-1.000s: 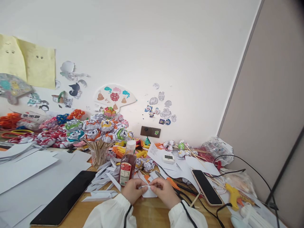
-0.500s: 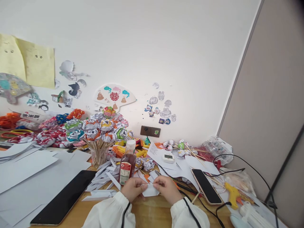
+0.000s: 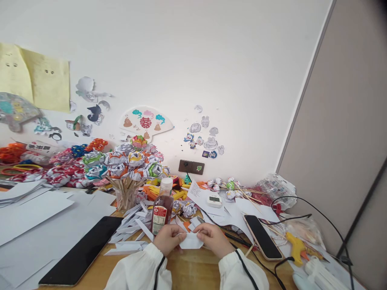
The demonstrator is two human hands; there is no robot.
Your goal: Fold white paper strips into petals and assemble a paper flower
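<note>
Between my two hands is a small folded piece of white paper [image 3: 191, 241], held just above the wooden table. My left hand [image 3: 169, 239] pinches its left end, thumb on the near side. The right end is pinched by my right hand [image 3: 213, 239], with thumb and fingers along the upper edge. Just behind my left hand stands a bottle [image 3: 161, 213] with a red and white label and a white cap. Many folded white paper strips [image 3: 133, 229] lie in a heap to the left of it.
A black tablet [image 3: 83, 251] lies at the left beside white paper sheets [image 3: 33, 225]. Paper flowers on sticks [image 3: 130, 161] stand in a clear cup. To the right are a phone [image 3: 263, 237], a yellow glue gun [image 3: 296, 247] and cables. A white timer [image 3: 214, 201] sits behind.
My fingers have shifted slightly on the paper, and its face now tilts more toward me. My right hand has moved a little to the right. Everything else stays in place.
</note>
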